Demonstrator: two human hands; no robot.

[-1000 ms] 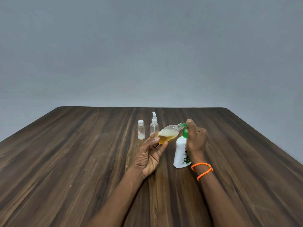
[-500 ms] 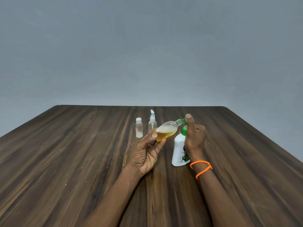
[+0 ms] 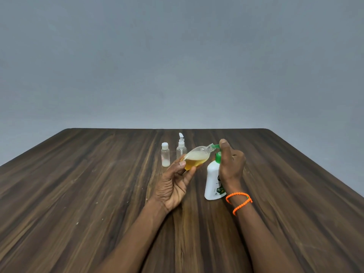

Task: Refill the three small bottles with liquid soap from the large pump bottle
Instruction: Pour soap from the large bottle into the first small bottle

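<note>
My left hand cradles the tilted small bottle at the green nozzle while my right hand grips the pump bottle on the table; if the mouth slips, I'd expect soap to spill.

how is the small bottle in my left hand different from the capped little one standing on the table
The held bottle lies tilted in the left hand, neck at the green pump spout; the capped bottle stands upright on the table, untouched. The held bottle is open and roughly half full of amber soap with foam; the capped bottle wears a white cap and holds only a little whitish content at its bottom. Both are small and clear.
</note>
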